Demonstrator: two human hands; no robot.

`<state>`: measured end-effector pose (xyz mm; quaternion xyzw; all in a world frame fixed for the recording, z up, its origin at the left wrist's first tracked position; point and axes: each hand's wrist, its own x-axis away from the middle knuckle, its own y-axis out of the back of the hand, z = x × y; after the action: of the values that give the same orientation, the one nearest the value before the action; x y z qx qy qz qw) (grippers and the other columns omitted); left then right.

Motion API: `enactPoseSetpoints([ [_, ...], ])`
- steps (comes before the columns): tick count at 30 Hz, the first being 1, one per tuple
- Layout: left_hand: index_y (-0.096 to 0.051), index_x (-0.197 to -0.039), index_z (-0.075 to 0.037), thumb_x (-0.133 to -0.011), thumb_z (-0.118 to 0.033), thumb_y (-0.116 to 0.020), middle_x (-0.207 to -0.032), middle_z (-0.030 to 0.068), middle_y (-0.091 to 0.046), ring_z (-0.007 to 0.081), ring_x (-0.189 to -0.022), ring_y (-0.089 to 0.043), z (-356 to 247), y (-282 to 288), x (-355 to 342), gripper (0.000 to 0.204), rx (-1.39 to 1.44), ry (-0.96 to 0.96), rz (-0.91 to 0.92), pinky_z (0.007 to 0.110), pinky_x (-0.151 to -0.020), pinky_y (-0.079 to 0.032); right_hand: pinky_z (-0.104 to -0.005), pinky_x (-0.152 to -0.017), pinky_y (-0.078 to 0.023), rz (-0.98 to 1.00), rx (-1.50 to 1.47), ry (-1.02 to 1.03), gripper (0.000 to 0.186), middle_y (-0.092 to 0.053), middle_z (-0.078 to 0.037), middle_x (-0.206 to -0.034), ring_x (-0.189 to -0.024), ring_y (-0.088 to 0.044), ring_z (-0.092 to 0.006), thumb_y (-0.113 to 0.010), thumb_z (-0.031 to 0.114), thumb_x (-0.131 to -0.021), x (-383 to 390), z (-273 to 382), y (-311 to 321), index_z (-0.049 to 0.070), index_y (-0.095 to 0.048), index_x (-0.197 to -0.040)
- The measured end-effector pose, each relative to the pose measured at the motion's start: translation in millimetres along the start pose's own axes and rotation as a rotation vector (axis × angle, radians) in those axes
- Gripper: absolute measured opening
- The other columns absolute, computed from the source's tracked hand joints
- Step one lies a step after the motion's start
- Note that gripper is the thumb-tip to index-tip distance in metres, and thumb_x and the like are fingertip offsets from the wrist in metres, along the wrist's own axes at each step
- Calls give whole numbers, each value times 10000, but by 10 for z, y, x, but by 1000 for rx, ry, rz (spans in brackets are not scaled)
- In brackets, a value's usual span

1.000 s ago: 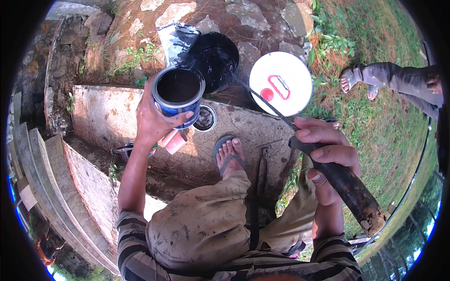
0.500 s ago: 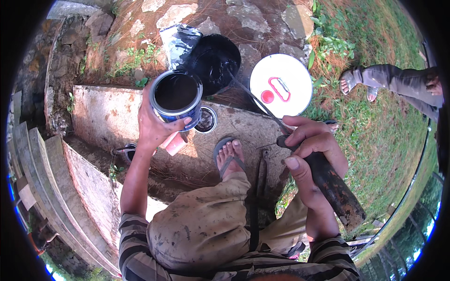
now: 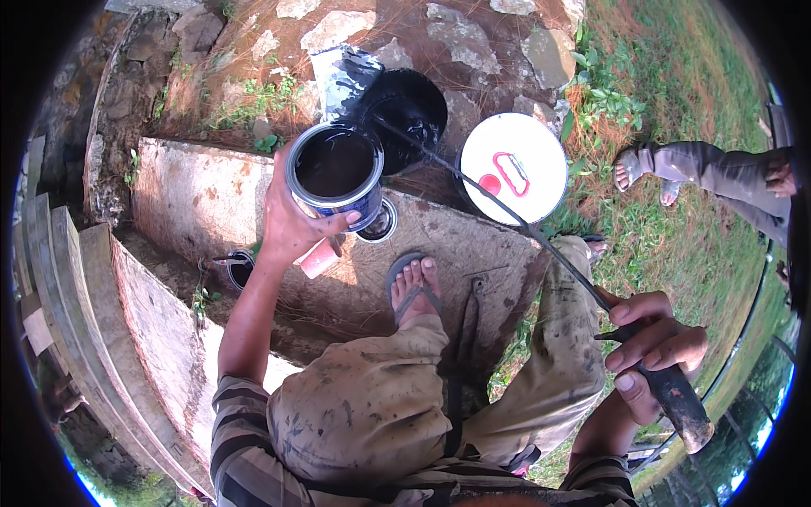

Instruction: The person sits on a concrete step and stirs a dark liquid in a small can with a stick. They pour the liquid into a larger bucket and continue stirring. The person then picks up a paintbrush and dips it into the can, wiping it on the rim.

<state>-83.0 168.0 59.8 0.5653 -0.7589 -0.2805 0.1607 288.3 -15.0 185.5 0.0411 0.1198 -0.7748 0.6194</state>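
My left hand (image 3: 285,215) is wrapped round an open metal paint can (image 3: 365,205) with a dark liquid inside. The can is raised above a stone ledge, beside a black-coated bucket (image 3: 427,106). In my right hand (image 3: 655,342), out to the right, is the thick, worn dark handle of a long thin metal rod (image 3: 498,203). The rod slants up and left across a white lid, and its far end lies over the bucket near the can's rim. Whether that tip touches anything, I cannot tell. A smeared pale sheet (image 3: 345,80) adjoins the bucket.
A round white lid (image 3: 541,152) with a red-edged handle covers a container beyond the ledge (image 3: 198,190). On the ledge are a small open can (image 3: 387,228), a pinkish block (image 3: 319,259) and a pliers-like tool (image 3: 470,317). Another can (image 3: 240,272) stands lower left. Another person's legs (image 3: 714,160) show at right.
My right hand has moved right and down, away from the bucket, drawing the rod across the white lid. My left hand still holds the can, which appears slightly further right in view.
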Motion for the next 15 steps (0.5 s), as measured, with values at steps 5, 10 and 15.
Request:
enactPoseSetpoints([
  [5, -456, -1472, 5, -595, -352, -995, -1358, 193, -626, 291, -1299, -623, 15, 16, 54, 1090, 83, 54, -11, 423, -1132, -482, -679, -992, -550, 106, 20, 54, 350, -723, -110, -734, -960, -660, -377, -833, 19, -762, -45, 144, 239, 112, -569, -972],
  [10, -456, -1473, 2, -591, -365, -995, -1346, 190, -641, 295, -1282, -637, 76, 1, 35, 1097, 98, 85, -8, 429, -1130, -485, -678, -955, -585, 183, 22, 162, 347, -741, -51, -797, -985, -662, -313, -805, -47, -761, -61, 279, 517, 132, -578, -955],
  [15, -459, -1483, -25, -595, -377, -993, -1348, 174, -648, 307, -1285, -640, 129, 35, 52, 1094, -7, 134, -7, 436, -1129, -485, -625, -826, -527, 294, -21, 233, 378, -626, -40, -693, -895, -527, -282, -804, 46, -767, 73, 398, 1049, 158, -465, -893],
])
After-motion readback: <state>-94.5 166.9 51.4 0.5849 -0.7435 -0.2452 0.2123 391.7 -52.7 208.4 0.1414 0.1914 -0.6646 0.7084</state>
